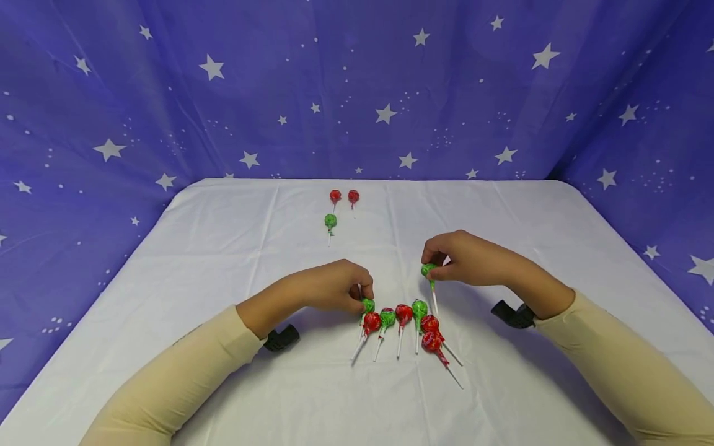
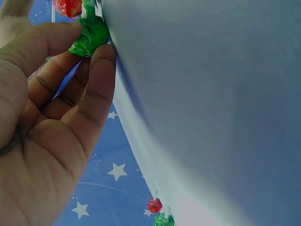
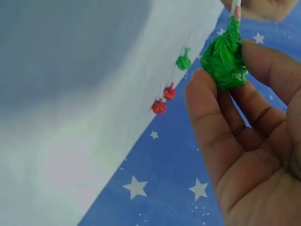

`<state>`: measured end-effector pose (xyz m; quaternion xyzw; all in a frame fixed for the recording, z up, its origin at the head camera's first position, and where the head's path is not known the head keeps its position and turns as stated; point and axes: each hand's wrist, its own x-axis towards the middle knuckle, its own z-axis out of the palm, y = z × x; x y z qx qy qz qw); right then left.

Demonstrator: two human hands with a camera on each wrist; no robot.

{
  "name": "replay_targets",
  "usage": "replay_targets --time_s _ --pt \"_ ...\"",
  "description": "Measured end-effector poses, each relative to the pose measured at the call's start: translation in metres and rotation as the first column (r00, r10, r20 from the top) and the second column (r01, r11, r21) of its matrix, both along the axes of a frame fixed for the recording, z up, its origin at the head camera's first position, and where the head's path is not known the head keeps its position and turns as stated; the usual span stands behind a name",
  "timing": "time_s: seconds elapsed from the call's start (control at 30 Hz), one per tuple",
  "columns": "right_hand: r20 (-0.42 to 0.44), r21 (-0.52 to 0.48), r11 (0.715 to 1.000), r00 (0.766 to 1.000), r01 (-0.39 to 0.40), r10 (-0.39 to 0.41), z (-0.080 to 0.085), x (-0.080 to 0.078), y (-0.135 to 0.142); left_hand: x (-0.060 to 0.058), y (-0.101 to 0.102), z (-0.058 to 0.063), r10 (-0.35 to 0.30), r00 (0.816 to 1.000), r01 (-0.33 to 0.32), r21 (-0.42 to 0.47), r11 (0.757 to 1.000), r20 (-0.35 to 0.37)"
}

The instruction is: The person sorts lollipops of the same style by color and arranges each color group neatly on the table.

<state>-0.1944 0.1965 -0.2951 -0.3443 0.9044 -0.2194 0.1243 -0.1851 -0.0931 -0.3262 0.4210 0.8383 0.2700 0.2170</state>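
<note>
My right hand [image 1: 465, 257] pinches a green-wrapped lollipop [image 3: 223, 61] by its head between thumb and fingers, its white stick pointing back toward me in the head view. Left of it, my left hand [image 1: 334, 286] pinches another green lollipop [image 2: 91, 35] by the head, at the left end of a row. Beside that one lie a red lollipop [image 1: 371, 322], a green lollipop [image 1: 387, 318], a second red lollipop [image 1: 404, 313] and a second green lollipop [image 1: 419, 308]. Two more red lollipops [image 1: 431, 341] lie at the row's right end, sticks angled to the right.
Farther back on the white-covered table [image 1: 223, 229] lie two red lollipops [image 1: 335, 196] side by side, with a green lollipop [image 1: 330, 220] in front of them. A blue curtain [image 1: 334, 80] with white stars hangs around the table's back and sides.
</note>
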Motion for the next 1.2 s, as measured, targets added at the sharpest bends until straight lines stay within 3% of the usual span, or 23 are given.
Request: replay_targets --time_s 0.3,0.6,0.83,1.0,1.2 --pt "-0.008 -0.021 1.0 1.0 -0.001 0.001 0.006 -0.047 -0.03 -0.003 -0.001 -0.002 -0.011 1.0 0.011 -0.002 1.0 -0.001" --pt "0.035 -0.014 1.0 0.999 -0.01 0.01 -0.006 -0.099 -0.071 -0.006 -0.004 -0.003 -0.003 1.0 0.003 -0.019 1.0 0.001" --pt "0.074 0.007 0.998 0.995 0.059 -0.06 -0.021 -0.134 -0.095 -0.01 0.0 -0.003 -0.045 0.999 0.046 -0.01 0.999 0.015" --pt "0.083 -0.008 0.994 0.991 0.106 -0.105 -0.029 -0.149 -0.108 -0.011 0.002 -0.002 -0.053 0.999 0.053 -0.024 0.998 0.014" --pt "0.122 -0.042 0.985 0.98 0.166 -0.16 -0.035 -0.156 -0.119 -0.011 0.0 -0.001 -0.046 0.999 0.047 -0.031 0.998 0.018"
